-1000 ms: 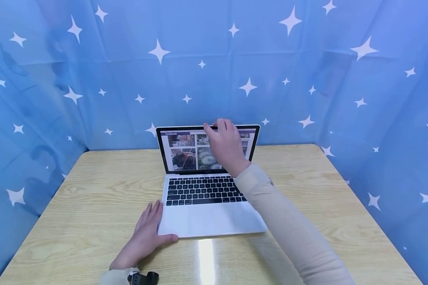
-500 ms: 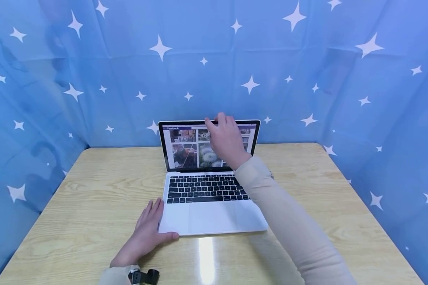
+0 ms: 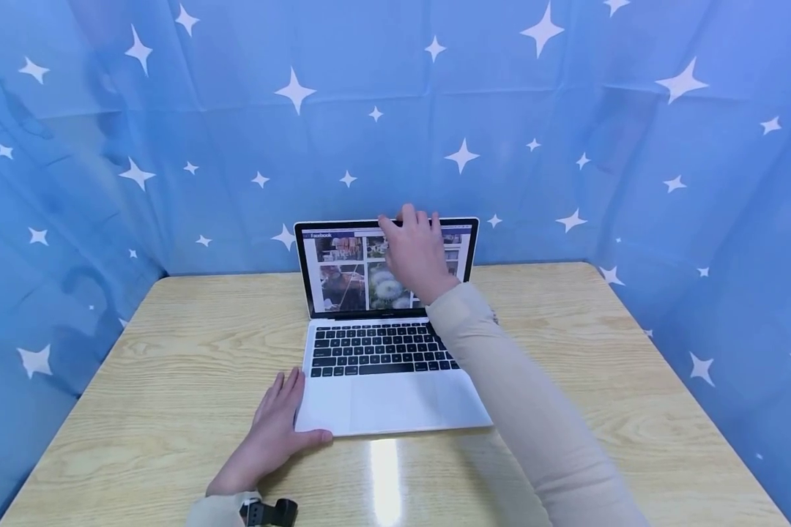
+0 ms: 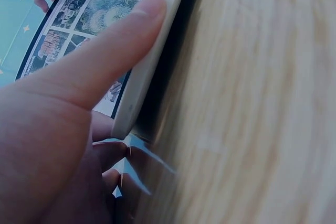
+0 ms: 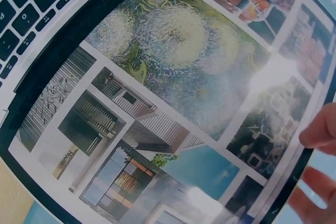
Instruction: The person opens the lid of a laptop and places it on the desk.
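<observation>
An open silver laptop (image 3: 395, 406) with MacBook Pro lettering lies on the wooden table, its lit screen (image 3: 343, 285) showing a page of pictures. My right hand (image 3: 417, 252) grips the top edge of the lid, thumb on the front bezel and fingers over the rim; the right wrist view has that thumb (image 5: 321, 128) at the screen's border. At the base's front left corner is my left hand (image 3: 273, 432), its thumb (image 4: 121, 43) laid straight over the front edge. The other left fingers extend along the left side. My right forearm covers part of the keyboard (image 3: 376, 348).
The wooden table (image 3: 191, 351) extends around the laptop on both sides. Blue curtains (image 3: 237, 132) with white stars hang behind and beside it. A dark wristband (image 3: 266, 512) sits on my left wrist, and light glares off the table's front.
The lid has tilted slightly farther back with my right hand on its top edge. My left hand stays at the front left corner. The head view has shifted a little.
</observation>
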Available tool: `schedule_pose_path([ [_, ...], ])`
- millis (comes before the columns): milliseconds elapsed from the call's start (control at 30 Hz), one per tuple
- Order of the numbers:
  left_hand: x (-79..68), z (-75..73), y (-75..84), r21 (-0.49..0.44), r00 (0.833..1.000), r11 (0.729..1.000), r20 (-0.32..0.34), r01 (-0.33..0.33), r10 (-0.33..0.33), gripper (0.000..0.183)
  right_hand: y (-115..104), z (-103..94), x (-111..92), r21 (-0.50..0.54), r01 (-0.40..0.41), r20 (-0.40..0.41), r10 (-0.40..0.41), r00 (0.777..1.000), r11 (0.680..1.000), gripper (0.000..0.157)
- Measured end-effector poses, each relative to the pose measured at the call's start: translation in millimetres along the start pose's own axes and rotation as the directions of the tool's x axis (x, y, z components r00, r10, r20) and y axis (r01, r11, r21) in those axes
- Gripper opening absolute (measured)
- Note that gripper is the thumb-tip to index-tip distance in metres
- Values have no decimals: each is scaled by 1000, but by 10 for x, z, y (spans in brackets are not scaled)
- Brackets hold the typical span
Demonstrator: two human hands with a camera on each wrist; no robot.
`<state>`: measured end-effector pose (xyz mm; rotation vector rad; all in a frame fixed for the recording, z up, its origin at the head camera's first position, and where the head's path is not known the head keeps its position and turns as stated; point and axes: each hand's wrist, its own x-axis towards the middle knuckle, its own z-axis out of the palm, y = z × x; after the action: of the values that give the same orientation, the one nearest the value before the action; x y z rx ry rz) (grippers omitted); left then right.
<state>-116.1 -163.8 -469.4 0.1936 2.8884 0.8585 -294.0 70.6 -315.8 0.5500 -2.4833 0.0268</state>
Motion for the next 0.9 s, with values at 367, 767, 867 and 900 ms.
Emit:
schedule_pose_path([
  [367,0,17,24,4,1000,1000,-8,-12,12,116,39,57,3,0,-3,-17,3,1000,1000,48],
  [767,-21,39,24,1,1000,1000,-9,-13,13,117,35,170,37,92,-104,12,104,995,990,44],
  [867,-25,31,29,4,1000,1000,-10,-15,15,117,40,169,54,110,-100,-3,101,995,989,41],
  [900,-23,29,27,9,1000,1000,-10,-14,14,117,41,167,61,113,-98,-6,100,995,989,41],
])
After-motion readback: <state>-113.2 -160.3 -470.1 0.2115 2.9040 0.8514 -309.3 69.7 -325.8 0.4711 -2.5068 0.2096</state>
